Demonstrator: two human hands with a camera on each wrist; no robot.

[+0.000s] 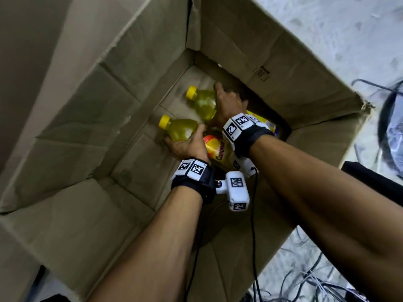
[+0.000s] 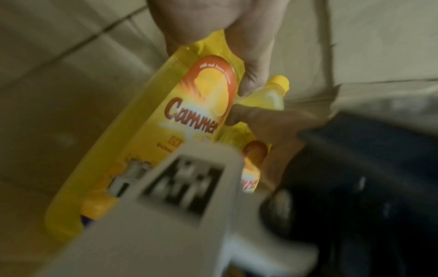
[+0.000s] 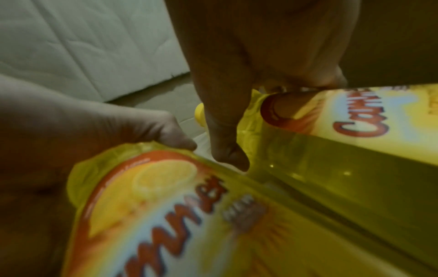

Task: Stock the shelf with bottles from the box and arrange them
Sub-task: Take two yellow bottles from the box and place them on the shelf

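Two yellow-capped bottles of yellow liquid lie side by side on the floor of an open cardboard box (image 1: 122,88). My left hand (image 1: 185,141) grips the nearer bottle (image 1: 177,129) round its shoulder; its orange and yellow label (image 2: 189,121) fills the left wrist view under my left hand (image 2: 227,61). My right hand (image 1: 220,103) curls over the farther bottle (image 1: 201,101) just behind its neck. In the right wrist view my right hand (image 3: 237,120) reaches down between the nearer bottle (image 3: 177,206) and the farther bottle (image 3: 355,142). Both bottles' lower ends are hidden under my wrists.
The box's tall walls and flaps (image 1: 283,73) stand around my forearms. Outside it lies a pale floor with loose black cables (image 1: 316,282) at the lower right and a dark wire object (image 1: 390,131) at the right edge.
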